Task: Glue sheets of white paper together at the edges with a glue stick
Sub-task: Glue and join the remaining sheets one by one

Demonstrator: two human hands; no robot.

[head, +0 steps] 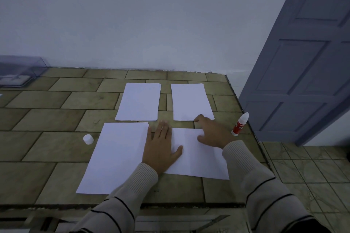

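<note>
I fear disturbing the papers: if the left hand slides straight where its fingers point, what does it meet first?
Likely nothing: the left hand aims into the gap between the far left stack and far right stack, perhaps grazing either.

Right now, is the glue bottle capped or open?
Open: the glue bottle shows a bare nozzle; its cap lies left of the papers.

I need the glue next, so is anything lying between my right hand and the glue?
Nothing visible is in the way. Your right hand rests on the near right sheet. The glue stands upright just to its right, near the edge, with only bare table between them.
</note>
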